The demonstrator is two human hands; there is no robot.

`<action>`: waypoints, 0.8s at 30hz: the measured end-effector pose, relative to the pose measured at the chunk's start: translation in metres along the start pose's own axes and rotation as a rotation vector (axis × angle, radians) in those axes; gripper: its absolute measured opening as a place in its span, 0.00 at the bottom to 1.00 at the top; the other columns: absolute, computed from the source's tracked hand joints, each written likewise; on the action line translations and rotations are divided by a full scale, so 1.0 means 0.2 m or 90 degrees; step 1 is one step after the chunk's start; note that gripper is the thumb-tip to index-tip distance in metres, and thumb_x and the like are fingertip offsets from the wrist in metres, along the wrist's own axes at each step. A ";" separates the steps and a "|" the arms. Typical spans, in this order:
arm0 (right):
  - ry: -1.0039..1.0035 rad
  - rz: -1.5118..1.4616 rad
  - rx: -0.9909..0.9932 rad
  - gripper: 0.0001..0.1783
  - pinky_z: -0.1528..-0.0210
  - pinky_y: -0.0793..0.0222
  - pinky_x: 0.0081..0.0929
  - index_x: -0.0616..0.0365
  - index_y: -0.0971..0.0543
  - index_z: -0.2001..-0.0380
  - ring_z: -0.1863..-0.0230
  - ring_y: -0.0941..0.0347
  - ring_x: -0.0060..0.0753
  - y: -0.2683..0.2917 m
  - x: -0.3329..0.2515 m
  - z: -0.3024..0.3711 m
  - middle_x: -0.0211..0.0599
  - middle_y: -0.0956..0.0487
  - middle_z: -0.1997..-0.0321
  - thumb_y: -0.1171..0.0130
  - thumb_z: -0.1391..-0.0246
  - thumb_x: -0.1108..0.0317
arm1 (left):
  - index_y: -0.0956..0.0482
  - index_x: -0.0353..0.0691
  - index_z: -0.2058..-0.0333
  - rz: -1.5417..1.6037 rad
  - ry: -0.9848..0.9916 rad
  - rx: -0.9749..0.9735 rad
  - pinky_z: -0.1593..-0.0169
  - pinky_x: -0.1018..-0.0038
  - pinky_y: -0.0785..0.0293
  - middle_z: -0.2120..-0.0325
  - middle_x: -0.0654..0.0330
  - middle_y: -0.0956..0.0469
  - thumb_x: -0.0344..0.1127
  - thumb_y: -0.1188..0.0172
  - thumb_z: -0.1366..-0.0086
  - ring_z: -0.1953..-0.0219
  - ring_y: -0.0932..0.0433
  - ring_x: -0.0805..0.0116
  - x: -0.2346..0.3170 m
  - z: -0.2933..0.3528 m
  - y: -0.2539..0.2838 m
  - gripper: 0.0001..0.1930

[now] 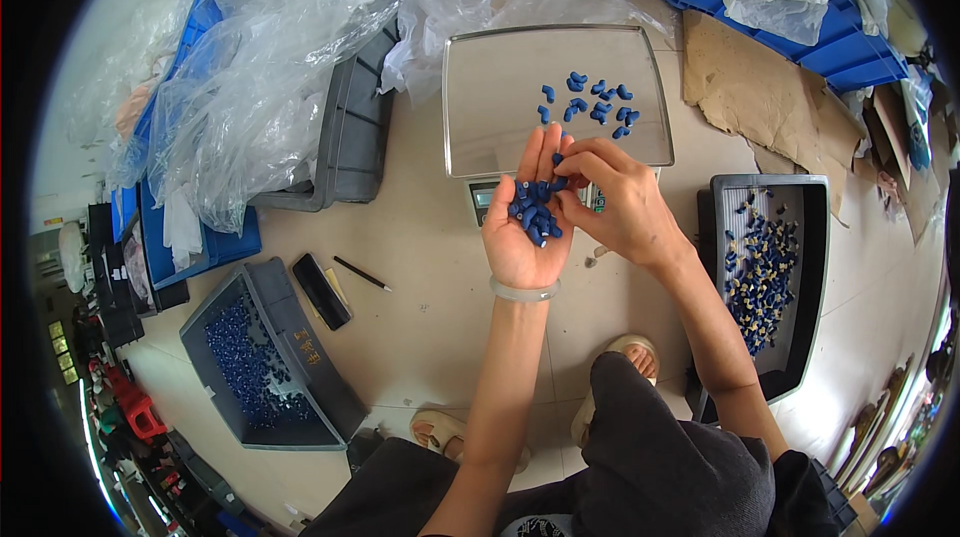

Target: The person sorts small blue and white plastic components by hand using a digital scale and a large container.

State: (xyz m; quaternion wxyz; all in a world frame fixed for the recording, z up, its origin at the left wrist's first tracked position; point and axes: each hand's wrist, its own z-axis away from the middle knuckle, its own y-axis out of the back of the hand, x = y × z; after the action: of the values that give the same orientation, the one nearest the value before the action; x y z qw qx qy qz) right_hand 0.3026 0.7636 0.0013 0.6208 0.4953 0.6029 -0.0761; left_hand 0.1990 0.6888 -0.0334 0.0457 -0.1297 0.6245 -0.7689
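Observation:
My left hand (522, 259) is palm up, holding a heap of small blue elbow-shaped pieces (537, 209); some show pale ends. Over its fingers, my right hand (632, 205) has thumb and forefinger pinched on one blue elbow piece (558, 159). Both hands are at the near edge of a scale's metal pan (490, 87). Several more blue elbow pieces (601, 109) lie scattered on the pan's right half. The scale's display (484, 197) is partly hidden behind my hands.
A dark bin (818, 267) of blue and cream pieces stands right; a grey bin (320, 367) of small blue pieces sits lower left. Near it lie a phone (322, 291) and a pen (362, 273). Plastic bags (270, 67) cover crates upper left. Cardboard (755, 77) lies upper right.

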 end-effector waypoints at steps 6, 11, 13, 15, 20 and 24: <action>-0.075 -0.076 0.016 0.09 0.65 0.24 0.23 0.67 0.22 0.71 0.70 0.20 0.28 -0.04 0.08 -0.12 0.37 0.21 0.67 0.36 0.60 0.79 | 0.44 0.34 0.37 -0.001 -0.022 0.008 0.32 0.63 0.50 0.35 0.54 0.44 0.44 0.65 0.30 0.34 0.46 0.60 0.06 -0.03 0.02 0.27; -0.119 -0.111 0.095 0.09 0.67 0.24 0.24 0.68 0.20 0.71 0.72 0.20 0.32 -0.07 0.16 -0.24 0.44 0.19 0.74 0.36 0.57 0.74 | 0.47 0.33 0.36 0.006 -0.040 -0.015 0.30 0.62 0.53 0.34 0.53 0.49 0.43 0.63 0.30 0.33 0.48 0.59 0.12 -0.02 0.03 0.28; -0.102 -0.079 0.101 0.11 0.66 0.25 0.25 0.67 0.20 0.68 0.71 0.21 0.33 -0.07 0.15 -0.28 0.43 0.20 0.69 0.36 0.57 0.73 | 0.47 0.32 0.36 0.010 -0.038 -0.016 0.30 0.61 0.53 0.34 0.52 0.48 0.43 0.63 0.30 0.33 0.48 0.58 0.12 -0.01 0.04 0.28; -0.062 -0.022 0.094 0.12 0.66 0.25 0.26 0.66 0.20 0.66 0.70 0.22 0.34 -0.07 0.10 -0.26 0.42 0.21 0.66 0.36 0.57 0.75 | 0.47 0.32 0.36 0.013 -0.037 -0.016 0.30 0.61 0.53 0.34 0.52 0.48 0.43 0.63 0.30 0.33 0.47 0.58 0.13 0.00 0.05 0.28; 0.092 -0.100 -0.076 0.19 0.63 0.24 0.31 0.63 0.21 0.60 0.65 0.24 0.38 -0.05 -0.03 -0.12 0.41 0.26 0.59 0.38 0.61 0.82 | 0.44 0.36 0.36 -0.025 0.003 0.052 0.33 0.66 0.47 0.35 0.55 0.44 0.44 0.68 0.29 0.35 0.42 0.61 0.10 0.02 0.00 0.27; 0.119 -0.002 -0.074 0.21 0.61 0.24 0.32 0.60 0.21 0.61 0.63 0.25 0.40 -0.07 -0.02 -0.06 0.39 0.27 0.57 0.42 0.61 0.87 | 0.42 0.38 0.37 -0.090 0.023 0.034 0.36 0.68 0.44 0.35 0.57 0.44 0.45 0.70 0.28 0.36 0.42 0.63 0.09 0.02 0.01 0.27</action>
State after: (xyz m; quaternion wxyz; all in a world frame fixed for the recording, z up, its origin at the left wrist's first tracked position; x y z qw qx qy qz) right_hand 0.2834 0.7630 -0.0012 0.5897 0.4625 0.6621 0.0048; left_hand 0.1823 0.6797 -0.0325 -0.0165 -0.1587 0.5937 -0.7887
